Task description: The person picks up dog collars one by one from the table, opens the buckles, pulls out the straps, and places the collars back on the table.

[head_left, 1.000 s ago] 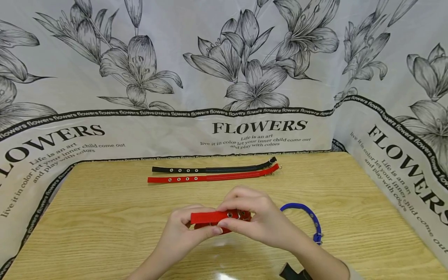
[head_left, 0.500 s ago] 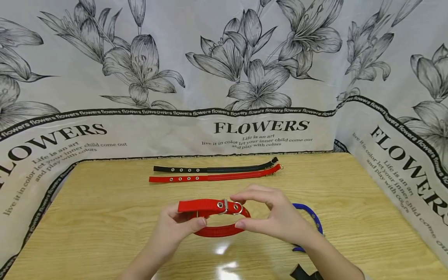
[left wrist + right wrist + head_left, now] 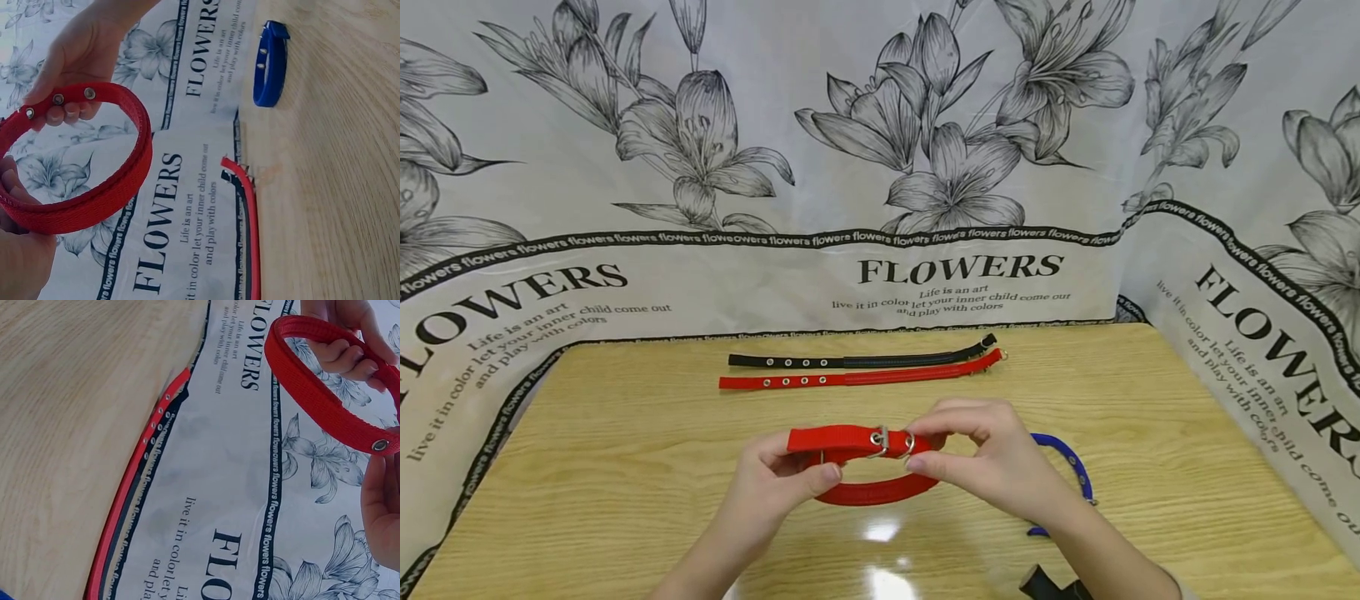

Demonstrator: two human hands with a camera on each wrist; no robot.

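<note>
A red pet collar (image 3: pixel 880 493), buckled into a loop, is held up over the table between both hands. On its left side my left hand (image 3: pixel 778 479) pinches the strap near the free end, thumb in front. The right hand (image 3: pixel 981 450) pinches the opposite side between thumb and fingers, right by the D-ring. A metal buckle and an eyelet show on the front strap between the hands. In the left wrist view the collar (image 3: pixel 134 169) appears as a round loop with several eyelets, and the right wrist view shows its padded band (image 3: pixel 312 394).
A black collar (image 3: pixel 895 362) and another red collar (image 3: pixel 895 376) lie straight, side by side, at the table's back. A blue collar (image 3: pixel 1063 450), looped, sits behind the right forearm. A black object (image 3: pixel 1045 583) lies at the front edge. Printed cloth (image 3: pixel 760 292) hangs behind the wooden table (image 3: pixel 625 450).
The right hand moved from over the buckle to the collar's right side, then pinched it there. The collar opened out from a flattened shape into a wide loop, its buckle now exposed.
</note>
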